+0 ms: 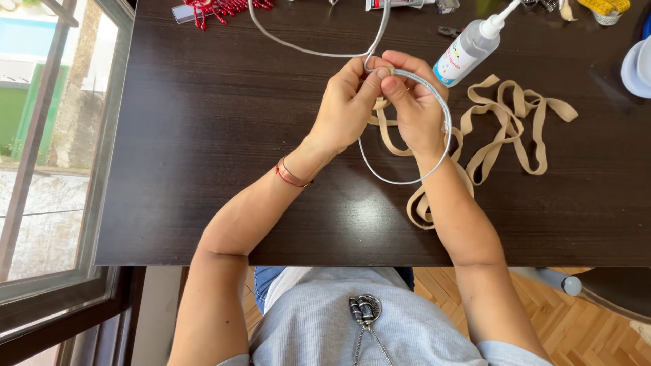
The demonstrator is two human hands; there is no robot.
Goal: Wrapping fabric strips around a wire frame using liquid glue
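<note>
Both hands are up over the dark surface (203, 135), meeting at one spot. The left hand (346, 105) is closed in a pinch, thumb and fingertips clamped on a pale grey cord (407, 179), right where it crosses itself. The right hand (413, 108) is closed too, fingertips pressed against the same crossing, so the two grips sit touching, which looks like the way to keep the loop from springing open. That loop curves out around the right wrist and back under the hands, while the cord's free length arcs off toward the far edge. A beige strap (505, 129) lies in loose folds under and beside the right hand, untouched. Just beyond the knuckles, a small squeeze bottle (468, 54) lies tipped with its nozzle pointing away. Red beads (220, 9) sit well apart at the far edge.
</note>
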